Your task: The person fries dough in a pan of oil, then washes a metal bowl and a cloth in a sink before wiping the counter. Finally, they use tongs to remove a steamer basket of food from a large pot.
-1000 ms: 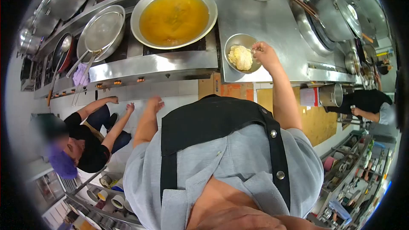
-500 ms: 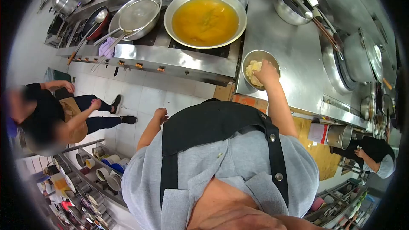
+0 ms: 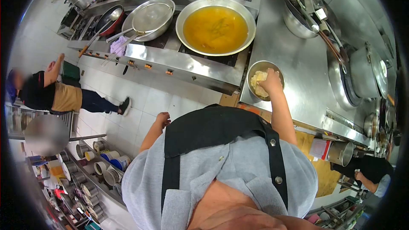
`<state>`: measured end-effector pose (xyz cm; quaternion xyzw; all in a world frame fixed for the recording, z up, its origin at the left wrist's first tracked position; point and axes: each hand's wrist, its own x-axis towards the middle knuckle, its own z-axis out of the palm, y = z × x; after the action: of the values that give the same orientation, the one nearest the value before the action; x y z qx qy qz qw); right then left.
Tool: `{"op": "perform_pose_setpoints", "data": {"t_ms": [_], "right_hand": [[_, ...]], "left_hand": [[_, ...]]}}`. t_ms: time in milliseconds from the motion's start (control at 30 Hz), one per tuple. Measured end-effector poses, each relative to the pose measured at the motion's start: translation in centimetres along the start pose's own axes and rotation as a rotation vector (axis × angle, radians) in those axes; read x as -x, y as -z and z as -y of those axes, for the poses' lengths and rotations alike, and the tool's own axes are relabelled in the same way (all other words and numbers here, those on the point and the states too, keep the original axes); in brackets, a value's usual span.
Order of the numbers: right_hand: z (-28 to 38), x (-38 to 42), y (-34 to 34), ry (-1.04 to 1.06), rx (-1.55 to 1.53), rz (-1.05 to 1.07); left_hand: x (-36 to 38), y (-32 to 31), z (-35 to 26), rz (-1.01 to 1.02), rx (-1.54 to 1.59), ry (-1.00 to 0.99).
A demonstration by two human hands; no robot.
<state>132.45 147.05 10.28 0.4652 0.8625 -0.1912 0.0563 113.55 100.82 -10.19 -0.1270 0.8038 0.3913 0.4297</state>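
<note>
My right hand reaches down into a small steel bowl at the counter's front left corner. Its fingers close on pale yellow, batter-like food, partly hidden by the hand. My left hand hangs beside my apron over the floor, fingers loosely bent, and I see nothing in it. On the stove, up and left of the bowl, a wide pan holds golden oil with a faint swirl in its middle.
Left of the pan, a strainer rests on a metal bowl, beside a purple cloth. Stacked pans and utensils stand at the counter's right. One co-worker stands at left, another at right. Shelves hold containers.
My right hand stays in the bowl, with its fingers now more spread around the food. The left co-worker has turned and raised an arm. The view has shifted slightly.
</note>
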Motion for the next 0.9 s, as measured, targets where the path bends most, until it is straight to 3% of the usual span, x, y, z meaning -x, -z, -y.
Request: {"op": "perform_pose_setpoints", "data": {"t_ms": [233, 367, 467, 567, 900], "right_hand": [[-1.0, -0.9, -1.0, 0.047, -0.032, 0.000], [-0.9, -0.7, -0.9, 0.055, -0.023, -0.030], [-0.5, -0.3, -0.3, 0.039, -0.070, -0.025], [-1.3, -1.2, -1.2, 0.066, -0.123, -0.020], [-1.6, -1.2, -1.4, 0.120, -0.278, -0.040]], "left_hand": [[-3.7, 1.4, 1.8, 0.197, 0.088, -0.058], [-4.2, 0.7, 1.9, 0.070, 0.181, 0.007], [-7.3, 1.1, 3.8, 0.134, 0.180, 0.020], [-5.3, 0.6, 2.7, 0.029, 0.140, 0.033], [-2.8, 0.5, 2.1, -0.002, 0.021, 0.016]]}}
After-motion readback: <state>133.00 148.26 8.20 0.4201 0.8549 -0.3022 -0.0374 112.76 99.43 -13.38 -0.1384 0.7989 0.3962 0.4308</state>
